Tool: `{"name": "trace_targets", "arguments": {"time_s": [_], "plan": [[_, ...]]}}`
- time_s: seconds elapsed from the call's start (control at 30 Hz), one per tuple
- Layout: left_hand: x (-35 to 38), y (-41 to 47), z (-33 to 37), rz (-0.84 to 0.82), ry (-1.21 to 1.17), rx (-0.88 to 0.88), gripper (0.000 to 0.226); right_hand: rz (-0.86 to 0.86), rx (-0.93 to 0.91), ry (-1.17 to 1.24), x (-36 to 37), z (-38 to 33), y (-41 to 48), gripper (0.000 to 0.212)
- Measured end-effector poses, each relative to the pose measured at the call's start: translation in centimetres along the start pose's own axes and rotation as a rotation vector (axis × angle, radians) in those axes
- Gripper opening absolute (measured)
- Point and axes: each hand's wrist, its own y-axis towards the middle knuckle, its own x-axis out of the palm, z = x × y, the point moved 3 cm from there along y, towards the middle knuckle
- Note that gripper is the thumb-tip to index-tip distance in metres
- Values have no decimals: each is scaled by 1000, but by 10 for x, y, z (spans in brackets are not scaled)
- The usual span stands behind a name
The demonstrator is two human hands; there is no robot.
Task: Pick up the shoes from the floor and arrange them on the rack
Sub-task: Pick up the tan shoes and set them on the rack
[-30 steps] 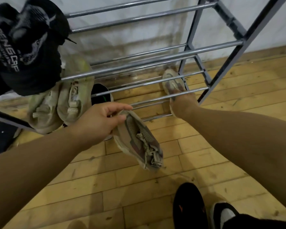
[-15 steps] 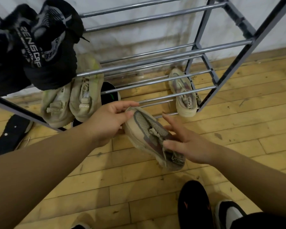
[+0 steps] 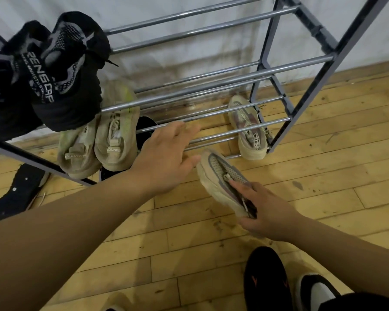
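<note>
The right hand (image 3: 265,209) grips one beige shoe (image 3: 218,176) at its heel end, with the fingers curled over the opening and the thumb below. This shoe is in the air above the floor (image 3: 323,187), just in front of the rack (image 3: 279,70), tilted, with its toe toward the lowest bars. The left hand (image 3: 166,158) holds nothing. Its fingers are straight and close together over the front of the lower bars, and its thumb is just beside the toe of the shoe; whether they touch I cannot tell. On the rack I count five shoes plainly. One beige mate (image 3: 249,133) lies on the lowest bars at the right end. Two pale shoes (image 3: 112,140) lie side by side at the left, and two black shoes (image 3: 61,81) sit above them. One dark shoe (image 3: 145,129) is partly hidden behind the pale pair. One flat black shoe (image 3: 16,194) lies on the floor at the left. At the bottom edge a black sneaker (image 3: 265,283) and a black-and-white sneaker (image 3: 317,292) stand side by side.
</note>
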Motion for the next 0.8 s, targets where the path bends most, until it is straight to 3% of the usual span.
{"name": "trace_targets", "arguments": {"time_s": [0.17,0.4,0.53,0.6,0.8], "plan": [[35,3,-24,-267,166,-91,83,21,121,-25,-8,-7,45,92],[32,5,-25,-241,147,-77,82,146,161,-168,-49,-21,143,79],[31,6,-25,-239,120,-71,83,147,271,-287,-66,-24,173,72],[32,6,-26,-231,125,-64,84,131,240,-369,-60,-24,175,66],[36,6,-28,-205,162,-56,86,119,214,-258,-53,-22,169,72]]}}
